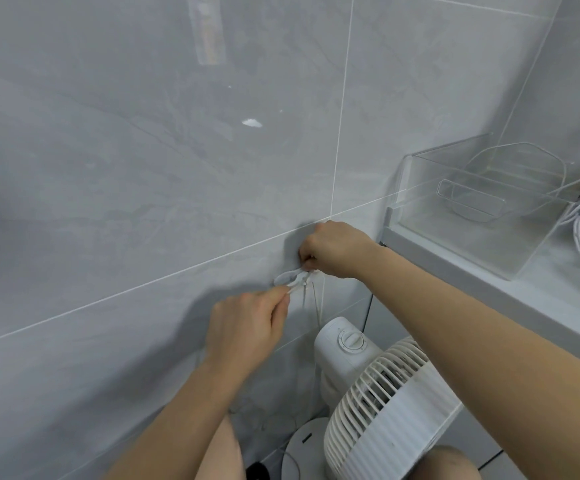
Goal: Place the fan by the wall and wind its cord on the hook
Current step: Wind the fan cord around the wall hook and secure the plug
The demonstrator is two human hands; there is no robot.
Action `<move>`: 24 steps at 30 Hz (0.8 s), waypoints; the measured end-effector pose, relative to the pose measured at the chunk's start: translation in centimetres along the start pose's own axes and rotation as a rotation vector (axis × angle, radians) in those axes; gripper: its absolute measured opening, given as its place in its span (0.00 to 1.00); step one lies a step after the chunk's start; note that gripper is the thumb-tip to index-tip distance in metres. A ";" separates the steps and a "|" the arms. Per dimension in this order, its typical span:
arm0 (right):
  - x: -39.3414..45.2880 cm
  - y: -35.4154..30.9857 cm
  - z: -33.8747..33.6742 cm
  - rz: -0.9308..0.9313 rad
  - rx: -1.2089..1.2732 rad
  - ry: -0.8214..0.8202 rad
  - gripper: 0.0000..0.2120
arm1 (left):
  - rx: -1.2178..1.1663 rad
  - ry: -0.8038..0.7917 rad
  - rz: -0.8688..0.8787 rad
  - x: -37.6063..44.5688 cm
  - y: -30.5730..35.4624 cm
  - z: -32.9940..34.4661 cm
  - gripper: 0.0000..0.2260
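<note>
**Cord at the wall hook**

Left hand [247, 323] and right hand [333, 251] both pinching thin white cord [295, 280] at small wall hook [307, 271]. White round-grilled fan [378, 403] standing below, beside grey tiled wall [143, 168]. Clear plastic bin [482, 202] on shelf [558, 299], holding looped white cable [523, 150].

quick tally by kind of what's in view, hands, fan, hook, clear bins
hands: 2, left hand and right hand
fan: 1
hook: 1
clear bin: 1
total: 5
</note>
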State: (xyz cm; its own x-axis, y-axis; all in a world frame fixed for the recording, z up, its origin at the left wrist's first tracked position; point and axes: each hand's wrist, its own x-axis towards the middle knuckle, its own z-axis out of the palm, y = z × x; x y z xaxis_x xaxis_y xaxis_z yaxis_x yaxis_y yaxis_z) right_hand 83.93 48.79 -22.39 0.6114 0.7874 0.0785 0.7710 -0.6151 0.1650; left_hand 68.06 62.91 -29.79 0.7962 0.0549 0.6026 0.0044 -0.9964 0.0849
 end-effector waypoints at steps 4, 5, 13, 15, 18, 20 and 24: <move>-0.1 0.0 0.1 -0.055 -0.071 0.022 0.07 | -0.026 0.003 -0.047 0.1 -0.6 0.0 0.11; -0.2 0.0 0.1 -0.067 -0.085 0.015 0.07 | -0.025 0.003 -0.056 0.2 -0.8 0.0 0.12; 0.1 -0.5 0.1 -0.170 -0.362 0.063 0.07 | -0.059 -0.037 -0.125 0.2 -1.4 0.6 0.15; -0.2 -0.5 0.1 -0.144 -0.365 0.089 0.07 | -0.060 -0.040 -0.155 0.4 -1.3 0.9 0.16; -0.3 -0.4 -0.3 -0.083 -0.328 0.097 0.08 | -0.056 -0.054 -0.196 1.0 -1.4 1.0 0.17; -0.2 -0.7 -0.6 -0.019 -0.270 0.101 0.08 | -0.058 -0.066 -0.228 1.2 -1.8 1.0 0.16; -0.4 -0.6 0.5 0.199 -0.005 0.106 0.08 | -0.055 -0.112 -0.301 1.2 -2.8 1.8 0.17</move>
State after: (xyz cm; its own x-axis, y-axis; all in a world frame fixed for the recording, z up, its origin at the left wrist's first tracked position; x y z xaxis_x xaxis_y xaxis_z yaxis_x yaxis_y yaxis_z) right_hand 83.29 48.79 -23.01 0.7289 0.6506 0.2129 0.6361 -0.7587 0.1406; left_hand 70.04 65.63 -30.74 0.8257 0.3361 0.4531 0.2195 -0.9313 0.2907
